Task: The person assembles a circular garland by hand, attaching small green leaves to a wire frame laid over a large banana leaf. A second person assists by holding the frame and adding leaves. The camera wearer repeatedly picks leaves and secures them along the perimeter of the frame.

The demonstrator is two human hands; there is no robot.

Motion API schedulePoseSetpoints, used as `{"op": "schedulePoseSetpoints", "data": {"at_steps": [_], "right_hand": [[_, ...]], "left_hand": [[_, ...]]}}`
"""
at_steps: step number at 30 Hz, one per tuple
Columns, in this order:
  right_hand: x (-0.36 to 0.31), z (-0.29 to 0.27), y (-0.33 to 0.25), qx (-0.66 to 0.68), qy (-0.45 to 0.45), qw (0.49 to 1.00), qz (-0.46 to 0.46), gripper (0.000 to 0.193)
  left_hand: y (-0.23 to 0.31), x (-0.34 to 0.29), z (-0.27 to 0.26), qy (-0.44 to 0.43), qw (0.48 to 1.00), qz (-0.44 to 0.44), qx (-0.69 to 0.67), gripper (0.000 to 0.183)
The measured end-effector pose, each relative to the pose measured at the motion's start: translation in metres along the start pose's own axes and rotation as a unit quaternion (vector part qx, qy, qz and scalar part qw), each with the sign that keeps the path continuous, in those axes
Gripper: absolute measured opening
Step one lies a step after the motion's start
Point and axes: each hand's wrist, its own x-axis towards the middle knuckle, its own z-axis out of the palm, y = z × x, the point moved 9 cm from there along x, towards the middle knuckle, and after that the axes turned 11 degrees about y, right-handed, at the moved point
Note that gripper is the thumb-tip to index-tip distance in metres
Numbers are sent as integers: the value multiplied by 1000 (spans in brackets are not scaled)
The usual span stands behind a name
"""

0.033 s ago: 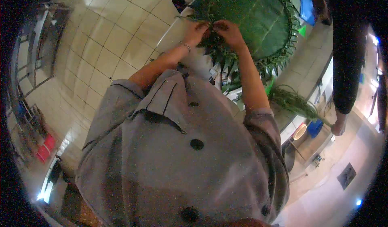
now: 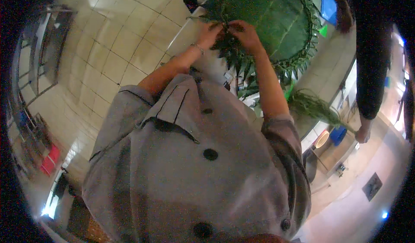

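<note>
A large round green panel (image 2: 283,24), seemingly made of leaves, has a border of pointed, folded leaves (image 2: 244,65). My left hand (image 2: 209,35), a bracelet on its wrist, is closed at the border on the panel's near left side. Beside it my right hand (image 2: 245,33) pinches the same part of the border, its fingertips almost meeting the left ones. The leaf bit between my fingers is small and dark, partly hidden by them. Both forearms reach up from my grey buttoned garment.
To the right, another person's hand (image 2: 363,132) in a dark sleeve grips a bundle of thin green stems (image 2: 313,107) over a pale counter (image 2: 324,72). A blue item (image 2: 328,7) lies beyond the panel. A tiled floor (image 2: 116,39) spreads to the left.
My hands stay at the same part of the border. The view has shifted very slightly; the other person's stem bundle sits almost where it was.
</note>
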Motion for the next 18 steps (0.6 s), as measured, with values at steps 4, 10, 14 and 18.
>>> {"op": "schedulePoseSetpoints", "data": {"at_steps": [4, 10, 14, 18], "right_hand": [[4, 7, 15, 26, -33, 999, 29, 33], [18, 9, 16, -141, 7, 990, 2, 35], [15, 0, 23, -203, 62, 976, -41, 33], [13, 6, 14, -159, 3, 987, 1, 28]], "left_hand": [[-30, 7, 2, -4, 975, -217, -55, 30], [-49, 23, -10, 28, 990, -86, 106, 36], [-7, 20, 0, 5, 997, -73, 17, 37], [1, 18, -22, 44, 992, -78, 85, 36]]}}
